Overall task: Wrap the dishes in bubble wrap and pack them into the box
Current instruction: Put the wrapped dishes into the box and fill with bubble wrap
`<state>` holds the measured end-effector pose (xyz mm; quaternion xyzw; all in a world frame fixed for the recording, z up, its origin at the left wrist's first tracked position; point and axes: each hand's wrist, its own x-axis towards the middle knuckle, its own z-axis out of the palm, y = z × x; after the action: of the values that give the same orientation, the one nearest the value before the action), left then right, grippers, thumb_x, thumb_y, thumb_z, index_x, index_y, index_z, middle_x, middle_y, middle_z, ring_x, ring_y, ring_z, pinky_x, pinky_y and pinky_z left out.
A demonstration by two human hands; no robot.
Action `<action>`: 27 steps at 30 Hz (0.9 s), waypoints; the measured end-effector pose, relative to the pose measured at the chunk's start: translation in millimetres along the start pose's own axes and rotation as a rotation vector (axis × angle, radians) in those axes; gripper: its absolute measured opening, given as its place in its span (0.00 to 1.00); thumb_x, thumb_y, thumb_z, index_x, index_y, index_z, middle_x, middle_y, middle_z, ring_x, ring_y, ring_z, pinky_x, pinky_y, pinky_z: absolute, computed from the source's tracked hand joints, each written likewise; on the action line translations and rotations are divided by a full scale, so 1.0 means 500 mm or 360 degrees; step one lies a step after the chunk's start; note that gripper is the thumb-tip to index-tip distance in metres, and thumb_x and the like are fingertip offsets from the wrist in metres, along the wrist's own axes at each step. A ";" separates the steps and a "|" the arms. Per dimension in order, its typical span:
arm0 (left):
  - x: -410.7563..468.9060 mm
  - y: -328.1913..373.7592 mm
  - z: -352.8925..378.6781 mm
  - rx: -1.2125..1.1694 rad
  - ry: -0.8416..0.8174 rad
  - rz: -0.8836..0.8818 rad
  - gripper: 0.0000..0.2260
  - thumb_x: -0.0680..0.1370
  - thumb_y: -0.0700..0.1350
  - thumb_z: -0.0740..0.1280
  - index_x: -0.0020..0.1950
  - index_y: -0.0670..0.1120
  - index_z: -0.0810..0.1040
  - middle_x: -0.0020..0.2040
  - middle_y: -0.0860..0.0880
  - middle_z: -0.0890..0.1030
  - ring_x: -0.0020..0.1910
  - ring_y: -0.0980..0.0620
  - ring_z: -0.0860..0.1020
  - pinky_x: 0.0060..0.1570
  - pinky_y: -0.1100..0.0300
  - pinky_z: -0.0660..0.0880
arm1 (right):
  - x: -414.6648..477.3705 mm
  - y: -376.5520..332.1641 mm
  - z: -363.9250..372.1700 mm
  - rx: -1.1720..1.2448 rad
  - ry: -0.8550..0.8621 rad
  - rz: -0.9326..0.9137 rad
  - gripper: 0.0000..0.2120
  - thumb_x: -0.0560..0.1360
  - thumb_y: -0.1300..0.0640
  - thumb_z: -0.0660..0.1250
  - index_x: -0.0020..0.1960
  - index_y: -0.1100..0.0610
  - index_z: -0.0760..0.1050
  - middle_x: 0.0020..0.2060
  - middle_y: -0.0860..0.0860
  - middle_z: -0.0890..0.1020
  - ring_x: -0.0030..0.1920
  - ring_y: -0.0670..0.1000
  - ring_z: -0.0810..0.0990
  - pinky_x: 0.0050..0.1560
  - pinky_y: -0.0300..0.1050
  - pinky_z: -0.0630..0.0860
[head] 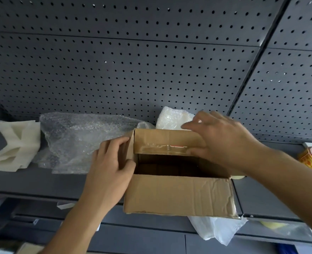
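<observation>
Pinching the cardboard box [179,195] by its side flap [130,147] in the left hand [113,162] and far flap [166,138] in the right hand [219,140] likely suits light, bendy board.

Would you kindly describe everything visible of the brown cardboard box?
The brown cardboard box stands open on the dark grey shelf, partly over a white plastic bag. Its near side is creased; clear tape crosses its far flap; the inside is dark. The left hand grips its left flap, the right hand pinches the far flap.
</observation>
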<state>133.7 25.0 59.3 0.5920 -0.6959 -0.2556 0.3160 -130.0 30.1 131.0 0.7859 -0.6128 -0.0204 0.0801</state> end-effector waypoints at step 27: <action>-0.003 -0.005 -0.010 0.0084 -0.0017 0.0075 0.24 0.77 0.46 0.64 0.71 0.64 0.66 0.65 0.67 0.68 0.64 0.61 0.66 0.56 0.58 0.67 | 0.186 0.129 0.042 0.1054 -0.0234 0.0133 0.18 0.73 0.43 0.74 0.61 0.33 0.77 0.51 0.45 0.77 0.50 0.41 0.76 0.49 0.33 0.68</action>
<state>139.2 26.0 60.9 0.5822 -0.7179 -0.2329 0.3024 -171.5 -77.2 126.1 0.7398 -0.6220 0.1263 -0.2231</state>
